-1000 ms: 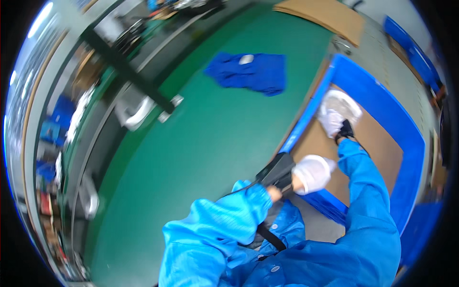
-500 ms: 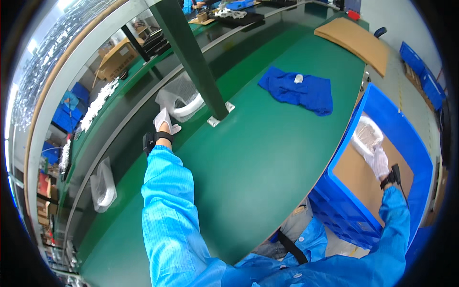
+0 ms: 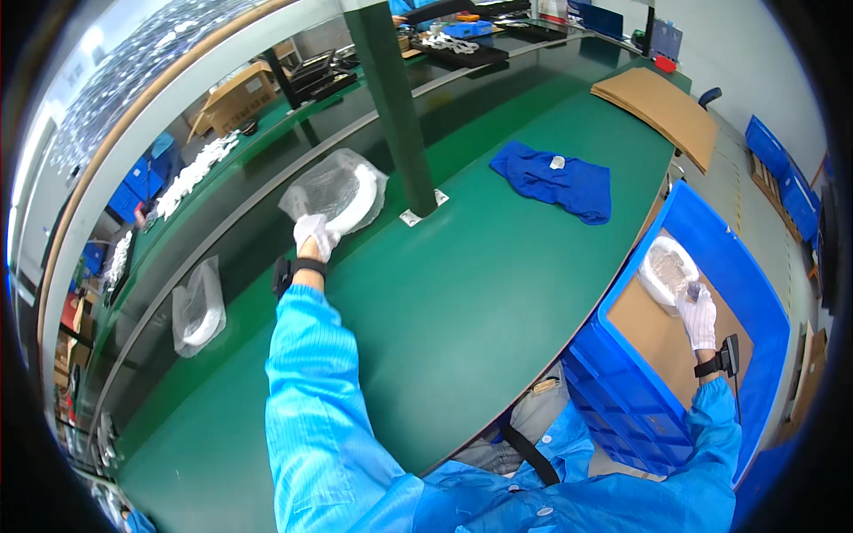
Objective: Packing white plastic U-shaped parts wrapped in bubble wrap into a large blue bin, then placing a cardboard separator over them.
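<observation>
The left hand is now gripping a white ring in clear plastic wrap at the green surface's far edge, having lifted it clear. The right hand is still closing on another wrapped white ring inside the blue plastic crate.

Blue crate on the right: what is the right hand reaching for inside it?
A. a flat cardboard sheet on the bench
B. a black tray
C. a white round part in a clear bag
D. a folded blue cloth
C: the right hand touches a bagged white round part lying on the cardboard liner inside the blue crate; whether its grip has closed cannot be told.
</observation>
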Available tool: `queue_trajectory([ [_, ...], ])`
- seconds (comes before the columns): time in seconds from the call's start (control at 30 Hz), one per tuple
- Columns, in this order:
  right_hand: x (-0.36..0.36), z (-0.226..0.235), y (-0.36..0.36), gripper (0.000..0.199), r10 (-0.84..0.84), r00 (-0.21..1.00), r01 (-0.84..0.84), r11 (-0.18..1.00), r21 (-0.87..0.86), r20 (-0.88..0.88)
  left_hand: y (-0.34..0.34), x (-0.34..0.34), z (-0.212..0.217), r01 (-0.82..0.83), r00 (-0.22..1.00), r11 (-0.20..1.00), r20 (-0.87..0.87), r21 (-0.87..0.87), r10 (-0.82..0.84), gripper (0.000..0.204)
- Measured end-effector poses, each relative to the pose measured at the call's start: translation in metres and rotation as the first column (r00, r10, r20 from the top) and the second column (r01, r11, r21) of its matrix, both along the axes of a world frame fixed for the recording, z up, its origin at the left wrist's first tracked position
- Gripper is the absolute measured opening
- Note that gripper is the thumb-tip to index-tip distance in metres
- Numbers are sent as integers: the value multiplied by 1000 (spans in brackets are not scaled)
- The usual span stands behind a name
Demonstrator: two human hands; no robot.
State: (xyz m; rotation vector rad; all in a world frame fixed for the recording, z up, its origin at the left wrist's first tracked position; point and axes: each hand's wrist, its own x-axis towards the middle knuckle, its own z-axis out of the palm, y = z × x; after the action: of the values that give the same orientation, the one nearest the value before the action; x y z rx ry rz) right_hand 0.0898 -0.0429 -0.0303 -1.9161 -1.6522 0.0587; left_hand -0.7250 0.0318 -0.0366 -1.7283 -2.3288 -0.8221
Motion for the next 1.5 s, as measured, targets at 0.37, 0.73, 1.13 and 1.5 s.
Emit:
queue_trajectory([
  [0.37, -273, 99, -41, 57, 427, 168, -838, 537, 99, -889, -250, 170, 95, -195, 291, 977, 956, 89, -29, 17],
  [0.73, -363, 49, -65, 31, 428, 302, -736, 673, 76, -852, -241, 274, 65, -4, 343, 978, 919, 209, -195, 30],
  [1.13, -316, 37, -41, 11, -145, -222, -726, 684, 65, -964, -222, 226, 87, 103, 131, 984, 979, 143, -155, 32],
  [1.5, -317, 43, -44, 32, -173, -181, -723, 691, 11, -968, -216, -135, 33, -741, 183, 665, 927, -88, 326, 51],
])
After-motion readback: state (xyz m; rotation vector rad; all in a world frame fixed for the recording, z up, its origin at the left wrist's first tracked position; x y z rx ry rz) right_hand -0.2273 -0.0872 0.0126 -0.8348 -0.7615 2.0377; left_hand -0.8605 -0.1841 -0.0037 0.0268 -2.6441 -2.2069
